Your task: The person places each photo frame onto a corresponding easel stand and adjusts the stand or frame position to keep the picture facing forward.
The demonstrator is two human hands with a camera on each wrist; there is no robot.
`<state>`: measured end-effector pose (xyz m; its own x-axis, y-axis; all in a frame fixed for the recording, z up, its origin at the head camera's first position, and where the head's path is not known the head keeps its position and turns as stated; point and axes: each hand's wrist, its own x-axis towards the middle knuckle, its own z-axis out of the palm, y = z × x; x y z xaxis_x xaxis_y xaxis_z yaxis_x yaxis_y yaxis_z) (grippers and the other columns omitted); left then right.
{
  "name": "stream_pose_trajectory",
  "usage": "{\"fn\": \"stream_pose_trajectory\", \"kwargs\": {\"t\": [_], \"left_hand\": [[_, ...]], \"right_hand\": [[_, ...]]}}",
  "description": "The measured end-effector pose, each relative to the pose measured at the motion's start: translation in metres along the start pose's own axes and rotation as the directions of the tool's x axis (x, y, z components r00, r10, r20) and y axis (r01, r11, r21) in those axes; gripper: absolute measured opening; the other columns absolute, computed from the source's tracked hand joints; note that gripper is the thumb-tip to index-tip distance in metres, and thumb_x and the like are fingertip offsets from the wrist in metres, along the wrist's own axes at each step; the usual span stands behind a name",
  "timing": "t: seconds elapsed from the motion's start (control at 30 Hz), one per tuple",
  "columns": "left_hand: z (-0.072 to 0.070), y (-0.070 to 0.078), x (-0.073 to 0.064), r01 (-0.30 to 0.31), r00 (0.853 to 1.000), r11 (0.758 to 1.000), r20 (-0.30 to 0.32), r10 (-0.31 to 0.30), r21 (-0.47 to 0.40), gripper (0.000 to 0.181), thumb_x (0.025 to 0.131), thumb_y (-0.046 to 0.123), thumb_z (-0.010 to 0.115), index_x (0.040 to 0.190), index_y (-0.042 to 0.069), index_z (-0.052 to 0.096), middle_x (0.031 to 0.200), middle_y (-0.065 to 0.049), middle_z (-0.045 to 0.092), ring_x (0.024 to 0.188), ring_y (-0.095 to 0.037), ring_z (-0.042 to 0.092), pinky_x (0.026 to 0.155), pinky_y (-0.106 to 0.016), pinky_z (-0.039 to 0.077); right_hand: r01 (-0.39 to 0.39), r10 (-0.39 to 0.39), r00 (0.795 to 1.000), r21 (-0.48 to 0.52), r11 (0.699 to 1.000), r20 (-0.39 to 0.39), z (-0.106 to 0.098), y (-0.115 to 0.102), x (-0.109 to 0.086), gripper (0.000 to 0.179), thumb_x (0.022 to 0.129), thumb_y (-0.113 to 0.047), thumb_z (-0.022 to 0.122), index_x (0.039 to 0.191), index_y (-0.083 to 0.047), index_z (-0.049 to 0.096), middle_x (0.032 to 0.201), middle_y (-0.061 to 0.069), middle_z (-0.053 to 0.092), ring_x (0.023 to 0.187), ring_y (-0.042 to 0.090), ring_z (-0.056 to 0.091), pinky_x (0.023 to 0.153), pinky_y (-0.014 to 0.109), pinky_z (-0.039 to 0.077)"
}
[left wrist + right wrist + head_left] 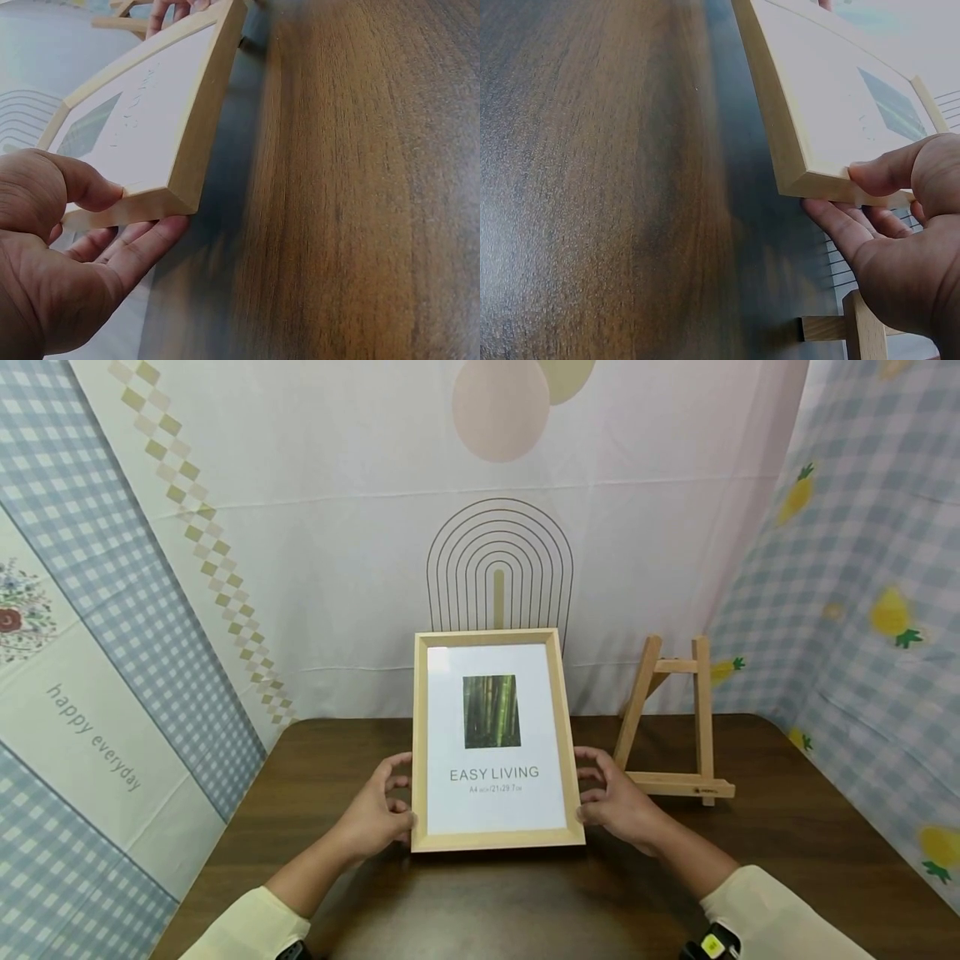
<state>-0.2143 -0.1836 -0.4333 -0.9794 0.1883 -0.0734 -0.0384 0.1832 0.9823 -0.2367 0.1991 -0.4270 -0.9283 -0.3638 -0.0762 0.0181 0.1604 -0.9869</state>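
Observation:
A pale wooden picture frame (495, 739) with a white insert, a bamboo photo and the words EASY LIVING is held upright, tilted back a little. My left hand (378, 810) grips its left side near the lower corner; in the left wrist view the thumb (97, 187) lies on the front edge and the fingers curl behind. On the opposite side my right hand (618, 802) grips the frame the same way, its thumb (881, 172) on the front in the right wrist view. The frame's bottom edge hangs close over the brown table (480, 902).
A small wooden easel (703, 718) stands at the right of the table, just beyond my right hand. Behind the table hangs a white cloth (337, 568) with printed arches and circles. Checked cloths (862, 652) hang at both sides.

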Motion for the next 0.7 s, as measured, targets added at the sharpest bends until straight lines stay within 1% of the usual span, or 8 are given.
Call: {"fn": "stream_pose_trajectory", "kwargs": {"t": [0.27, 0.5, 0.7], "left_hand": [[-0.0011, 0.0008, 0.0008, -0.031, 0.999, 0.999, 0.015, 0.032, -0.008, 0.088, 0.086, -0.017, 0.062, 0.157, 0.021, 0.027, 0.14, -0.023, 0.045, 0.085, -0.029, 0.06, 0.063, -0.049, 0.06], [-0.002, -0.0001, 0.002, -0.057, 0.998, 0.998, -0.002, 0.057, 0.004, 0.088, 0.085, -0.017, 0.063, 0.157, 0.022, 0.029, 0.138, -0.022, 0.047, 0.087, -0.029, 0.061, 0.062, -0.045, 0.06], [-0.002, -0.0008, 0.0026, -0.06, 0.998, 0.998, -0.02, 0.06, 0.009, 0.088, 0.084, -0.017, 0.063, 0.156, 0.022, 0.031, 0.137, -0.022, 0.048, 0.087, -0.029, 0.061, 0.062, -0.045, 0.06]], "right_hand": [[0.006, -0.006, 1.0, 0.006, 1.0, -0.016, -0.0001, 0.0023, 0.002, 0.086, 0.085, 0.017, 0.062, 0.155, -0.012, 0.021, 0.146, 0.028, 0.034, 0.107, 0.036, 0.062, 0.079, 0.047, 0.058], [0.015, -0.015, 0.999, -0.006, 1.0, -0.032, 0.0, 0.0015, 0.003, 0.087, 0.085, 0.016, 0.063, 0.155, -0.013, 0.022, 0.146, 0.028, 0.035, 0.109, 0.037, 0.061, 0.08, 0.046, 0.058], [0.023, -0.023, 0.999, -0.013, 1.0, -0.032, 0.0001, 0.0016, 0.0031, 0.084, 0.086, 0.014, 0.062, 0.155, -0.013, 0.022, 0.145, 0.028, 0.036, 0.11, 0.038, 0.061, 0.08, 0.046, 0.058]]}}
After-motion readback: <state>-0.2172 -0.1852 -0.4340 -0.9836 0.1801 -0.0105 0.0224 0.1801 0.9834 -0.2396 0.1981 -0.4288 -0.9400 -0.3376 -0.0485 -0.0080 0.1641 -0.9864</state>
